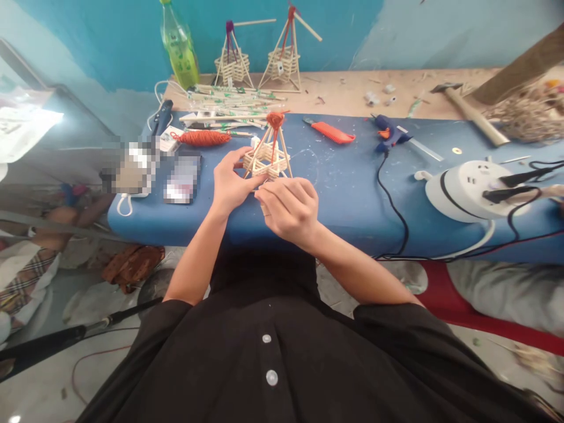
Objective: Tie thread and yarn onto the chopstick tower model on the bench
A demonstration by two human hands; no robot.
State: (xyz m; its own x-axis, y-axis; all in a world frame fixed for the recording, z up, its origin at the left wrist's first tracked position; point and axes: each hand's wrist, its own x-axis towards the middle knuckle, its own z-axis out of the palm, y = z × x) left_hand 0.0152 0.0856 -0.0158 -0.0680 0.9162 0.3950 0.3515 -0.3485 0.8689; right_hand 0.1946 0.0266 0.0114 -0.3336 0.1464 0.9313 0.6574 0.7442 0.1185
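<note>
A small stick model (269, 154), a pyramid frame over a woven base with red thread wound at its top, stands on the blue table (348, 194). My left hand (229, 179) grips the model's base from the left, thumb and fingers closed round it. My right hand (288, 205) sits just in front of the model with its fingers curled in a pinch near the base; what it pinches is hidden. Both forearms reach out from my black shirt.
On the table lie a red thread spool (203, 137), loose sticks (229, 106), an orange cutter (331, 131), a blue glue gun (390, 134) with its black cable, and a white power strip (469, 189). Two finished stick models (282, 56), a green bottle (178, 44) and a hammer (467, 111) stand behind.
</note>
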